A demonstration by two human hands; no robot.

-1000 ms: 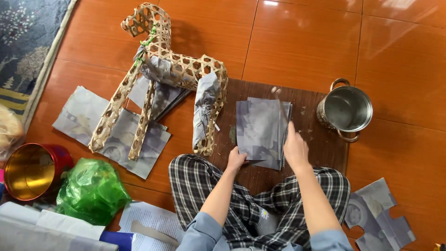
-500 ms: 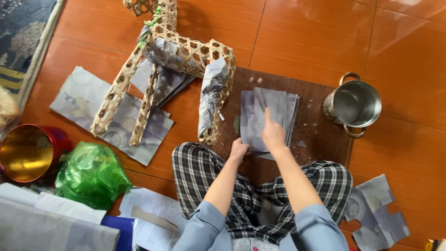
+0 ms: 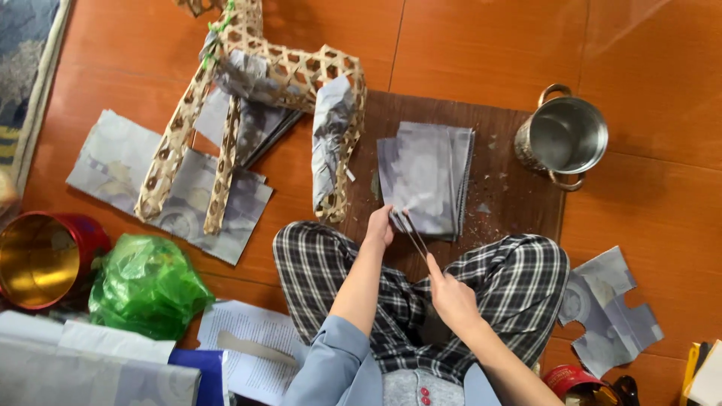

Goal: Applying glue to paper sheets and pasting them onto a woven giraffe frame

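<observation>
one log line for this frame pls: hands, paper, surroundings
left hand: pinches strip's far end | right hand: pulls paper strip off folded grey paper | board | steel pot right | woven frame left

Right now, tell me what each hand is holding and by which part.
Both hands grip a thin strip of grey paper from the folded stack: the left hand its far end, the right hand its near end.

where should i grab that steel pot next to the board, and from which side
Take the steel pot by its two loop handles, one at the far rim, one at the near rim. It stands upright and open-mouthed on the floor beside the brown board, so come from above, one hand per handle; its smooth round wall probably offers a poorer grip.
</observation>
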